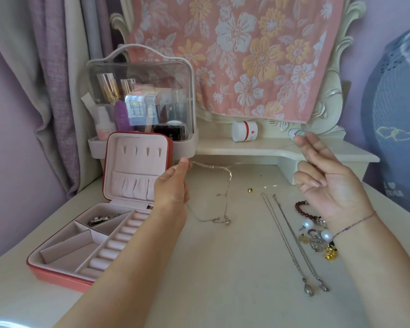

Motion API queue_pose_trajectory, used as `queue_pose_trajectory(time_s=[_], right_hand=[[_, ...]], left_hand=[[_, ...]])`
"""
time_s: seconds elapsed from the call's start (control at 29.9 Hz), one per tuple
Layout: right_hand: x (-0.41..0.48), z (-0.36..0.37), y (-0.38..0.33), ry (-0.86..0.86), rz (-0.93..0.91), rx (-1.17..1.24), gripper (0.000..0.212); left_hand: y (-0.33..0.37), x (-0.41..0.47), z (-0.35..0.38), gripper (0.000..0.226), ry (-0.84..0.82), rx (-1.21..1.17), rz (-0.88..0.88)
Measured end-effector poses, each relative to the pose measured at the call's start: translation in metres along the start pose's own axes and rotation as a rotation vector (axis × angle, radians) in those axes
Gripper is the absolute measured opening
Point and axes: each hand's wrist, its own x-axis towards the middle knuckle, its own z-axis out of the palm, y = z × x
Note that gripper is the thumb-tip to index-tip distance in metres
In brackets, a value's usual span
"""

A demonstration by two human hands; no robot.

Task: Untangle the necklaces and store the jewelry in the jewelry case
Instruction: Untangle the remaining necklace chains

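DRESSING-TABLE TANGLE: A person's left hand (173, 188) pinches a thin silver chain (228, 185) between thumb and fingertips, just in front of the raised lid of the open jewelry case (137, 162). From the pinch the chain runs level to the right. It then drops to its pendant (226, 221), which lies on the table (199, 280) with a slack loop trailing back under the left wrist.

The right hand (329, 183) is raised palm-up, well to the right, with its fingers loosely bent. A faint strand may lead up to its fingertips, but it is too fine to show whether they grip anything.

The bend where the chain turns downward looks twisted, and a hard pull there would likely tighten a knot rather than free it. Dragging the pendant sideways could sweep it into the two necklaces (291, 245) laid straight side by side to the right and snarl all three.

The right wrist hangs just above the loose pieces (316, 235), which include pearl studs, rings and a red bead bracelet. A careless drop of that arm could scatter them. A small gold stud (250, 190) near the chain could be flicked off the table. One silvery item sits in the case's rear compartment, and the rest is not yet stored.
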Motion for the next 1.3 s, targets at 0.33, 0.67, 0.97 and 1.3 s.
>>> queue_pose_trajectory(time_s=[0.33,0.67,0.97,1.3], right_hand=[[0.002,-0.016,-0.015,0.032,-0.067,0.087,0.027],[0.001,-0.015,-0.015,-0.043,0.018,0.182,0.033],[-0.006,0.003,0.002,-0.179,0.196,0.071,0.038],[-0.006,0.002,0.008,-0.38,0.224,0.06,0.042]], left_hand=[[0.0,-0.004,0.004,0.025,0.063,0.009,0.067],[-0.003,-0.002,0.009,0.034,0.033,0.104,0.059],[-0.018,-0.01,0.007,0.022,-0.26,0.951,0.061],[-0.033,-0.018,0.013,0.023,-0.618,1.033,0.294]])
